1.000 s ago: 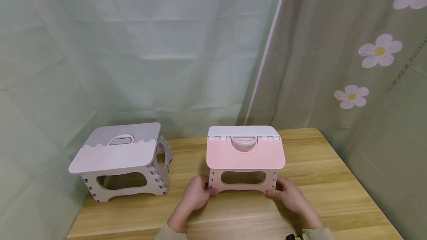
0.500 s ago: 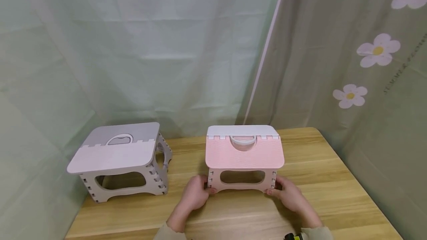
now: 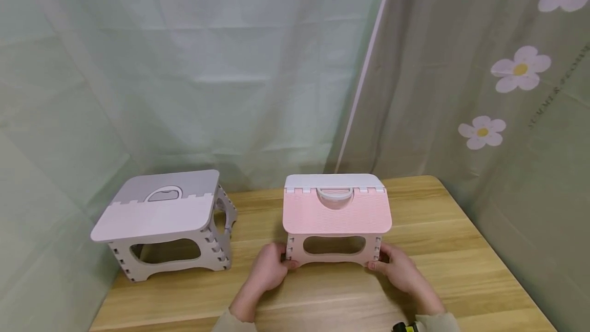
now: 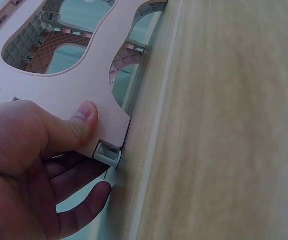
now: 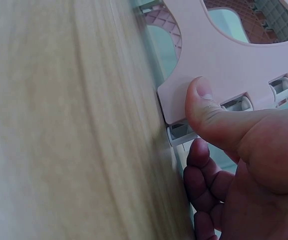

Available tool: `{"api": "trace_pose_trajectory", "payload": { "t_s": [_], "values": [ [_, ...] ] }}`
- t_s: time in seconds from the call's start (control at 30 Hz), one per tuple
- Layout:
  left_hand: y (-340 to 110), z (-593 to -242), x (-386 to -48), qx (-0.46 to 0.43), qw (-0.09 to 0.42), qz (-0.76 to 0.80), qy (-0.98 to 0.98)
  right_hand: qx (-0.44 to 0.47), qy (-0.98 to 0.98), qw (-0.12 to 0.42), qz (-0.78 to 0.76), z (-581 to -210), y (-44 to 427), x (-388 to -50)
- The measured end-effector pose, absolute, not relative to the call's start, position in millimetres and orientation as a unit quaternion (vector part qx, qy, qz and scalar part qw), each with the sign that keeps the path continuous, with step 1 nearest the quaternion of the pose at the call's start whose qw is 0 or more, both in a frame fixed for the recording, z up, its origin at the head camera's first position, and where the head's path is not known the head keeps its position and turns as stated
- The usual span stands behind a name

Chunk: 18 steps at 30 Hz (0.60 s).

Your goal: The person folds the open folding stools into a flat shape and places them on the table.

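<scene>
A pink and white folding step stool [image 3: 336, 214] stands unfolded on the wooden table, its pale handle [image 3: 335, 194] lying in the top. My left hand [image 3: 269, 268] grips the stool's near left leg low down. In the left wrist view its thumb [image 4: 86, 120] presses the front panel, with fingers behind the corner. At the near right leg my right hand [image 3: 400, 269] holds on in the same way. The right wrist view shows that thumb [image 5: 201, 100] on the panel's face and the fingers curled behind the edge. The stool's far legs are hidden in the head view.
To the left a larger grey-lilac folding stool [image 3: 161, 214] stands unfolded on the wooden table [image 3: 332, 301]. Behind hangs a pale green curtain [image 3: 221, 76]. A flowered curtain [image 3: 428, 91] closes off the right side.
Both hands keep their hold on the pink stool, which stays in place. The whole head view has shifted very slightly; nothing else visibly differs.
</scene>
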State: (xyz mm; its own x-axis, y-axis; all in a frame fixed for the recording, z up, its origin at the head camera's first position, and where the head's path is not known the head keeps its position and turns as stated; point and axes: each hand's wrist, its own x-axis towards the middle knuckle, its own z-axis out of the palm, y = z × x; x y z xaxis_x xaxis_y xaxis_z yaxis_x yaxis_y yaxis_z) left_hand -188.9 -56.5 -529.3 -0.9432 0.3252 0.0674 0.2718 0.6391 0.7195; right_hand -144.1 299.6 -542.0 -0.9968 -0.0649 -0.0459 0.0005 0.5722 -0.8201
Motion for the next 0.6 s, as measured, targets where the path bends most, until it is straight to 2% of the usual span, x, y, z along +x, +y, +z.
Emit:
{"api": "trace_pose_trajectory", "payload": {
  "t_s": [0.6],
  "values": [
    [-57.7, -529.2, -188.7, 0.169, 0.023, 0.383, 0.908, -0.021, 0.887, 0.036, -0.46, -542.1, 298.7, -143.9]
  ]
}}
